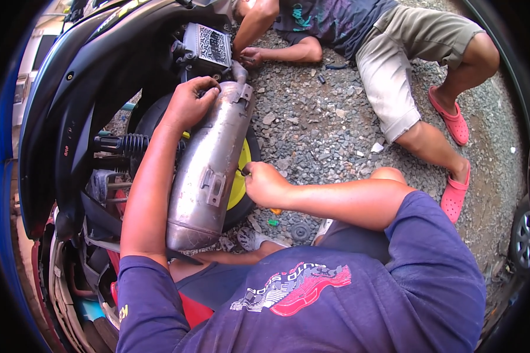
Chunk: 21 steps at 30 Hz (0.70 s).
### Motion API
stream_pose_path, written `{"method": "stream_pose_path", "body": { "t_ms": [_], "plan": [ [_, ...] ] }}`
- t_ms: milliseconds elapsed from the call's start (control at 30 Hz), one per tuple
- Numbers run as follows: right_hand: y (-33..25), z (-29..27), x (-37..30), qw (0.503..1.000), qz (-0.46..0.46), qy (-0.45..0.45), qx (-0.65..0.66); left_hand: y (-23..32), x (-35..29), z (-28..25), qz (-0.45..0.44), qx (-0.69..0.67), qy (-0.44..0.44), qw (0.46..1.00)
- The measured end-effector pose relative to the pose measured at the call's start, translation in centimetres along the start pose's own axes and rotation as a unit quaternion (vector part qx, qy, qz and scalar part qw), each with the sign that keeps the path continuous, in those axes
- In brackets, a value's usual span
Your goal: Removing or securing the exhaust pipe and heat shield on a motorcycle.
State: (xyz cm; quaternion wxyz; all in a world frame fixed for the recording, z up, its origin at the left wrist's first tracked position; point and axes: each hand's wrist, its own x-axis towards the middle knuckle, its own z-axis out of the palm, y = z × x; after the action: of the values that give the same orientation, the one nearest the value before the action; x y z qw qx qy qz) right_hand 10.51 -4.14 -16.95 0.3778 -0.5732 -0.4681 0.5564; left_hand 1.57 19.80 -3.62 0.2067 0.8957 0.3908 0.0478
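Tight on the left here: the black bike panel (pixel 70 112) curves down that flank, and the spring (pixel 129 144) sits between it and the muffler (pixel 209 170). Over on the right there's room, with gravel (pixel 324 132) running out to the co-worker's pink shoes (pixel 455 197). Up top it narrows again, a co-worker's hand (pixel 252 57) close by the pipe (pixel 239 72). And the muffler itself lies lengthwise alongside the wheel (pixel 239 187), a long silver can, scuffed and stained, rounded at its near end, a slotted bracket (pixel 212 187) on its side. Left hand (pixel 189 103) at the upper end, fingers curled in; whether they clamp anything, I can't tell. Right hand (pixel 266 181) beside the wheel, fingertips together on a small dark piece (pixel 245 170), too tiny to make out.
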Motion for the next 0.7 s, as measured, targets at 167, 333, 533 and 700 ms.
{"method": "stream_pose_path", "body": {
  "t_ms": [167, 333, 533, 700],
  "plan": [
    [-1.3, -0.7, -0.4, 0.997, 0.064, -0.037, 0.034, -0.1, 0.0, 0.1, 0.025, 0.019, 0.044, 0.999],
    [-1.3, -0.8, -0.5, 0.997, 0.059, -0.034, 0.039, -0.2, 0.1, -0.1, -0.032, -0.017, 0.045, 0.998],
    [-1.3, -0.9, -0.4, 0.995, 0.067, -0.047, 0.056, -0.9, 0.2, -0.1, -0.026, -0.029, 0.018, 0.999],
    [-2.3, -1.6, -0.8, 0.99, 0.093, -0.07, 0.085, -1.0, 0.2, 0.1, -0.086, -0.08, -0.016, 0.993]
  ]
}}
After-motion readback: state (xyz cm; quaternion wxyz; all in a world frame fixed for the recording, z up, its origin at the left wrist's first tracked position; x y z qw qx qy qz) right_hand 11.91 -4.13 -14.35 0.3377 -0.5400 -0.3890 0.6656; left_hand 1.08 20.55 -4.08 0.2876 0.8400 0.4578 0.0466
